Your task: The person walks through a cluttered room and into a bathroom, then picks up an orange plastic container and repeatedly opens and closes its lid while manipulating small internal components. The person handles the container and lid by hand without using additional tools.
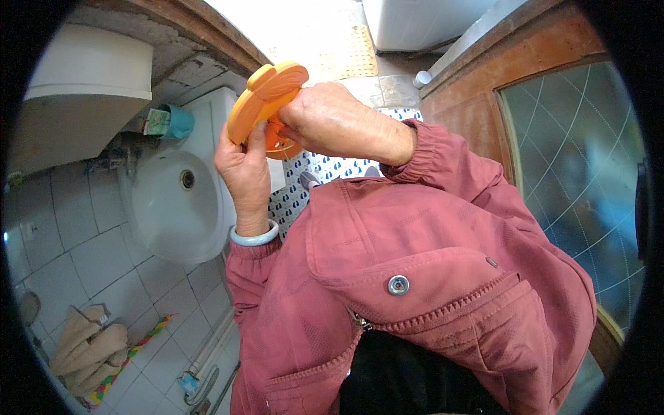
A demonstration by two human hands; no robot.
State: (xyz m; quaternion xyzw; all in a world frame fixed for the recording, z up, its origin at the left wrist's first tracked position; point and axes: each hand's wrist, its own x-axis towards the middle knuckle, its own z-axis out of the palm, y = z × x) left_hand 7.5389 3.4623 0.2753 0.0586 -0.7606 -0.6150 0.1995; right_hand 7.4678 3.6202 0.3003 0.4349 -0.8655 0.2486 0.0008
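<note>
I hold up an orange plastic piece (266,93) with rounded lobes and shallow ridges, above and right of the sink. My left hand (243,166) grips its lower left part, thumb on the near side and the other fingers mostly behind it. My right hand (328,117) is closed against its right side, with fingertips hidden. Below the hands, another orange part shows, with small pale bits and a thin pale strand; I cannot tell how it joins the rest. A pale bangle (254,234) circles my left wrist.
At left is a white washbasin (176,225), with a teal cup (181,122) behind it. A towel (86,349) hangs on the tiled wall. A glazed wooden door (470,128) stands at right. Underfoot lies a blue-patterned mat (339,166); farther ahead, a yellowish mat (354,54).
</note>
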